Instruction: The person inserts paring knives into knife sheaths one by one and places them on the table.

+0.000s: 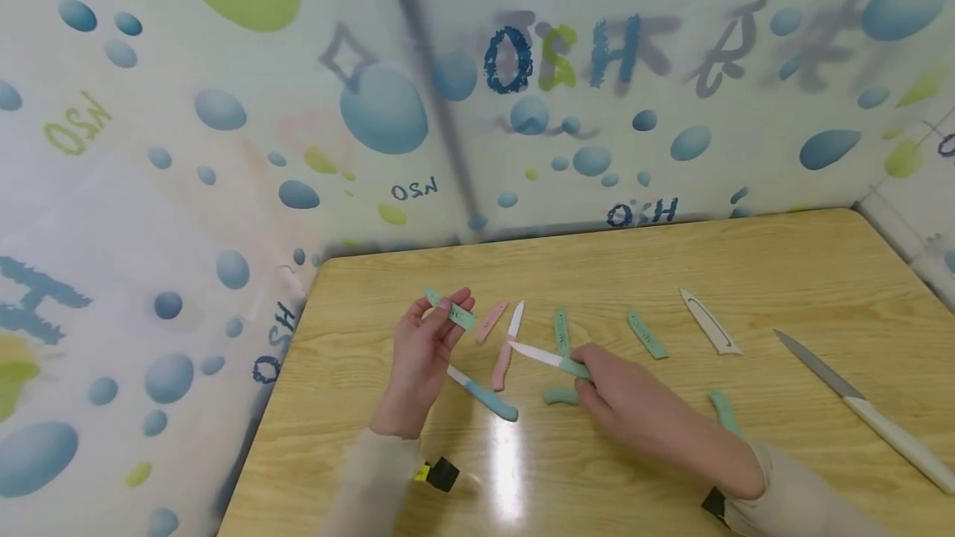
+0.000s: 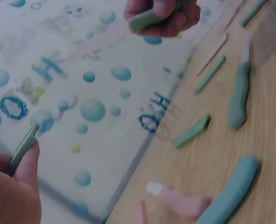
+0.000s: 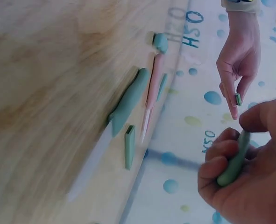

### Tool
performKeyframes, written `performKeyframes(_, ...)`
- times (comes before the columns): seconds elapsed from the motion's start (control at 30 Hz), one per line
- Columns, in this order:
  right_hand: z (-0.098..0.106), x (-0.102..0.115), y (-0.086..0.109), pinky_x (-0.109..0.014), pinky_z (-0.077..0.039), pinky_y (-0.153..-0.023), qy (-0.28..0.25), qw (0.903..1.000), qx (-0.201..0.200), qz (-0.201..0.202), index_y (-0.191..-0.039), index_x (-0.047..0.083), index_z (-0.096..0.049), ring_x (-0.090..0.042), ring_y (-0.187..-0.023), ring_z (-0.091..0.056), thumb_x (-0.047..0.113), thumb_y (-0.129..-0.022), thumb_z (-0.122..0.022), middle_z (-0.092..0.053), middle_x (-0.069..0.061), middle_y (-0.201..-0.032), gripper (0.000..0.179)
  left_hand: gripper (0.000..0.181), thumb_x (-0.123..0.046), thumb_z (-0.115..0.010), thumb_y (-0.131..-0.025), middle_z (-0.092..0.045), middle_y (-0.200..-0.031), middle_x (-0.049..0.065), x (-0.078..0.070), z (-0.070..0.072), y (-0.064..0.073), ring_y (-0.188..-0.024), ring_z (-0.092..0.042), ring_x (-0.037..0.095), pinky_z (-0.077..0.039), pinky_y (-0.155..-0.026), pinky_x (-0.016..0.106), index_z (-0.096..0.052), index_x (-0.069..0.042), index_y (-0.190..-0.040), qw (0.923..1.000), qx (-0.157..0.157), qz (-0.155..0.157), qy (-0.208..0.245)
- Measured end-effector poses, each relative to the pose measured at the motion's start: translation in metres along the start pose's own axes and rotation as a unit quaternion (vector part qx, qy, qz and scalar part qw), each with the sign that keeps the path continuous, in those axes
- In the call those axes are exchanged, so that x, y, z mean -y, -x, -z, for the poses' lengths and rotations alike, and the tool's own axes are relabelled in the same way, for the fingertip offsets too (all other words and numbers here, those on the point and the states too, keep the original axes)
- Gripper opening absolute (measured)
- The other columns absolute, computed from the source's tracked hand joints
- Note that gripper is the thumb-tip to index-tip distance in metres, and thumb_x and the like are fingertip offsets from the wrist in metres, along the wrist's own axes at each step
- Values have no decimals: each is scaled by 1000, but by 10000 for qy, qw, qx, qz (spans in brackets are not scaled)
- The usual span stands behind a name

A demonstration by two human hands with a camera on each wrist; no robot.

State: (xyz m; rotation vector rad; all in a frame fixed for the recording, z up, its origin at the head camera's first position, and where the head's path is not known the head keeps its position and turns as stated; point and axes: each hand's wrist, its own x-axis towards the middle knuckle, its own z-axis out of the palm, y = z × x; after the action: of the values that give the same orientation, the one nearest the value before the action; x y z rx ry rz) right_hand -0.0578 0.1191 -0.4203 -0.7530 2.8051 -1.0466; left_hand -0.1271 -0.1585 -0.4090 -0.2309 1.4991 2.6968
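Observation:
In the head view my left hand pinches a small green blade sheath between thumb and fingers, raised over the table. To its right, my right hand grips a paring knife by its green handle, the white blade pointing left toward the sheath. Sheath and blade are apart. The handle's end shows inside the curled right fingers in the right wrist view. Under the hands lie a blue-handled paring knife, a pink-handled one and another green-handled one, partly hidden in the head view.
A pink sheath, two green sheaths and a white sheath lie farther back. A large knife with a white handle lies at right. Another green handle is partly behind my right forearm. Patterned walls edge the wooden table.

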Motion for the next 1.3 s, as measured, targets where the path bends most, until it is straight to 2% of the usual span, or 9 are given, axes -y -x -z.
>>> performKeyframes(0.2,5,-6,7,-24,-44,-65,219,9989,-370,-211,-117,11,-64,-6,-73,-48,24,-110,-54,-49,12,-81,18,16,-2,-48,-109,-72,-119,16,15,-15,8,-106,-74,21,-57,-96,29,-44,2,-124,9984,-13,227,510)
performKeyframes(0.3,6,-10,8,-23,-42,-60,312,9979,-444,-348,-114,13,-64,-5,-69,-46,22,-109,-57,-49,12,-81,13,15,-4,-47,-110,-72,-121,16,20,-20,10,-108,-73,21,-56,-98,29,-44,1,-124,9968,-54,373,710)
performKeyframes(0.47,7,-13,11,-21,-36,-48,480,9963,-638,-310,-114,13,-64,0,-57,-37,22,-107,-61,-45,14,-74,12,11,-5,-44,-111,-71,-122,17,28,-25,12,-108,-73,20,-55,-99,28,-45,2,-120,9930,28,536,1055)
performKeyframes(0.6,8,-13,13,-21,-33,-45,537,9948,-823,-252,-112,12,-64,0,-54,-34,20,-105,-64,-43,15,-71,10,11,-6,-42,-112,-71,-122,16,33,-29,14,-108,-73,20,-54,-100,27,-44,3,-118,9892,27,653,1313)
performKeyframes(0.73,8,-12,14,-20,-34,-46,628,9931,-977,-176,-108,11,-65,0,-55,-34,16,-103,-66,-43,14,-71,8,16,-7,-44,-111,-72,-120,15,38,-35,17,-110,-72,19,-52,-102,27,-43,4,-124,9857,-157,724,1511)
performKeyframes(0.97,5,-11,17,-18,-34,-46,863,9897,-1144,35,-107,9,-65,1,-55,-34,15,-100,-71,-43,15,-72,11,32,-6,-43,-112,-68,-126,15,47,-40,20,-116,-70,19,-49,-105,28,-37,6,-140,9827,-214,825,1644)
performKeyframes(1.1,2,-12,19,-17,-32,-45,996,9864,-1293,175,-106,10,-65,2,-56,-33,13,-98,-73,-43,15,-73,12,28,-5,-44,-111,-69,-123,15,52,-42,21,-113,-71,18,-50,-104,28,-40,6,-136,9850,-217,731,1547)
performKeyframes(1.3,0,-13,20,-18,-32,-45,1114,9858,-1251,93,-106,9,-65,1,-56,-34,15,-98,-73,-44,14,-74,13,24,-4,-46,-110,-71,-121,13,57,-48,22,-115,-70,20,-52,-104,30,-45,4,-133,9870,-174,651,1460)
